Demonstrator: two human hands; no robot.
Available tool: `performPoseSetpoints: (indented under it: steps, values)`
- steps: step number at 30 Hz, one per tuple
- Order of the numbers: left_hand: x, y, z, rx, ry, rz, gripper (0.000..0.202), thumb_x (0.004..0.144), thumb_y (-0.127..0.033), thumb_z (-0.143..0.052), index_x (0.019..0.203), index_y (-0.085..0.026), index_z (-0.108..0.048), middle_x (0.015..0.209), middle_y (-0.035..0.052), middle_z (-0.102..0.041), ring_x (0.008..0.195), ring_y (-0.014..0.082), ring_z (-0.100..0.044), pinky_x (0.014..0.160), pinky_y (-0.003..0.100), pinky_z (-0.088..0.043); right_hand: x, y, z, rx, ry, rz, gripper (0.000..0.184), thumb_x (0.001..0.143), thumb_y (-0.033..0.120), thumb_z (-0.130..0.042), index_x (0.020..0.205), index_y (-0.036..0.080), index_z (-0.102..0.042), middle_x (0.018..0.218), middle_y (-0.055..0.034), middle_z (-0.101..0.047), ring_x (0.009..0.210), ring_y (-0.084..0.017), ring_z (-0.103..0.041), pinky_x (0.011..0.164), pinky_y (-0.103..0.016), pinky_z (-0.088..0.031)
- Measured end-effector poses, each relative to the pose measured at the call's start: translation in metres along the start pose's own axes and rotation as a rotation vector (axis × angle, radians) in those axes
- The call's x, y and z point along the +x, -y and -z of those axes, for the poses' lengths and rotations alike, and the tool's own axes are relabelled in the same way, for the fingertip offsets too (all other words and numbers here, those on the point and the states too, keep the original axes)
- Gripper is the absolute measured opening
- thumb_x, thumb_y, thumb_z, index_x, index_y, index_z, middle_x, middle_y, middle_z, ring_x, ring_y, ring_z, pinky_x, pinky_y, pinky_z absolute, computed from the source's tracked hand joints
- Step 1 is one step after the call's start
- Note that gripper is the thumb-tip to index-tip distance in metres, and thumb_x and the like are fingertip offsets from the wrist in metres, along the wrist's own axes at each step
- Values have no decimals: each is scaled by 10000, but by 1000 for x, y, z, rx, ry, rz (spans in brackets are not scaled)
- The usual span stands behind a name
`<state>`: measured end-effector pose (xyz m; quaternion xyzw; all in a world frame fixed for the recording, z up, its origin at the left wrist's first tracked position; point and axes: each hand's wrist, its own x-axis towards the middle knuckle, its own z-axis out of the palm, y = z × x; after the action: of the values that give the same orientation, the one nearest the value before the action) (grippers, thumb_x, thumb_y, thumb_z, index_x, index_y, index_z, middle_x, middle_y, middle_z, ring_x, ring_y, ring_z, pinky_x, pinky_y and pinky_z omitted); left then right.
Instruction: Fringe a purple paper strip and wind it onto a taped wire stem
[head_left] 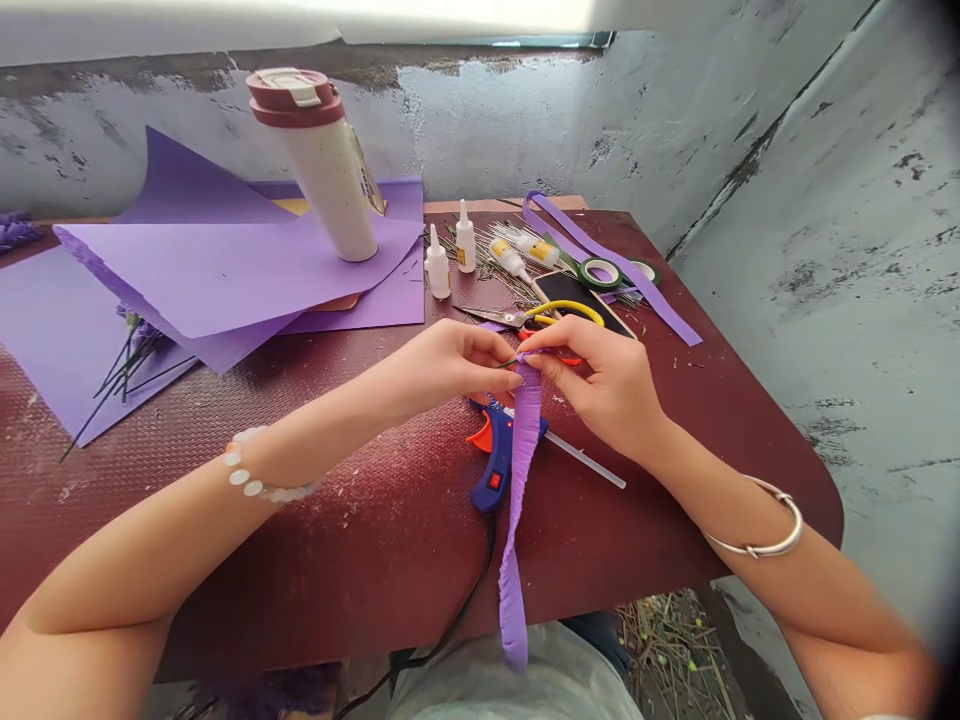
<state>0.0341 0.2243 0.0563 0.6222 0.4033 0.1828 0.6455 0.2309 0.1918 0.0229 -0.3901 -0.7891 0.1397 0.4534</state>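
A long fringed strip of purple paper [526,430] hangs from my fingertips, slightly twisted, down past the table's front edge. My left hand [450,362] pinches a thin green stem [508,363] at the strip's top end. Against that stem, the thumb and forefinger of my right hand [611,385] are closed on the top of the strip. Below my hands lies a blue glue gun [491,470] with an orange trigger, partly hidden behind the strip, and a clear glue stick [592,464] shows to its right. Just beyond my fingers rest yellow-handled scissors [570,308].
Purple paper sheets [247,270] cover the left, with a white tumbler [330,180] and stemmed purple flowers [139,335] on them. Glue bottles [437,268], a phone [581,295], green tape rolls [600,272], wire stems and another purple strip [660,305] lie at the back. A cord [472,595] crosses the front edge.
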Motion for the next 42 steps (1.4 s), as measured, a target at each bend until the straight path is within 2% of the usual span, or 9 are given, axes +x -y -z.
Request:
performPoseSetpoints:
  steps: [5,10,17,22,26,30,32,37,42]
  values:
    - [-2,-1,3,-87,53,24,157,844,-305,-699,863,-151,-722,829,34,-762,768,118,-718,653,188,-516,0,0,2,-82,-29,161,137,924,87,-608,943,209,-668,877,-24,-709,842,-165,-668,761,-290,-540]
    - [-2,0,5,-149,96,-14,170,880,-315,-665,851,-162,-732,819,19,-761,756,104,-716,675,186,-528,1,-2,4,-22,-58,167,174,919,75,-613,945,232,-683,890,-19,-701,858,-163,-669,750,-298,-549]
    - [-2,0,0,-60,-76,-118,167,821,-313,-736,836,-147,-726,787,29,-765,721,113,-706,655,199,-525,1,-1,3,-3,-127,166,175,901,90,-636,908,259,-680,860,-1,-699,839,-175,-685,744,-330,-569]
    - [-5,-5,-4,35,-149,-164,116,826,-239,-712,815,-125,-733,783,45,-767,690,132,-708,655,234,-564,-2,2,3,32,-86,58,124,907,140,-625,919,261,-646,899,-22,-684,881,-202,-665,793,-375,-570]
    - [-8,-6,-6,164,-195,-253,115,829,-234,-707,840,-127,-749,765,46,-765,703,140,-714,645,223,-567,-3,4,3,296,53,-134,210,881,195,-642,1067,239,-554,1029,-33,-613,971,-192,-633,825,-346,-574]
    - [-8,-1,-5,219,-173,-328,132,840,-246,-694,872,-131,-751,797,46,-768,729,131,-712,676,215,-565,0,4,3,407,95,-237,35,934,243,-589,944,210,-580,919,-8,-600,848,-142,-628,752,-270,-556]
    - [-7,2,-5,233,-167,-365,136,842,-250,-691,885,-135,-750,796,38,-764,732,123,-705,694,212,-562,1,4,4,382,76,-247,39,933,234,-606,909,205,-595,880,3,-610,794,-128,-624,724,-257,-540]
    - [-5,6,-3,261,-178,-376,154,847,-265,-683,904,-135,-742,815,49,-757,745,138,-703,717,243,-566,1,4,5,306,60,-200,13,920,200,-628,930,208,-625,900,0,-643,831,-139,-629,765,-269,-534]
    - [-1,2,2,315,-81,-327,222,922,-295,-583,900,-129,-728,805,54,-754,766,141,-706,697,232,-546,1,1,4,225,43,-179,14,918,226,-637,918,212,-632,899,-14,-660,851,-171,-633,775,-309,-529]
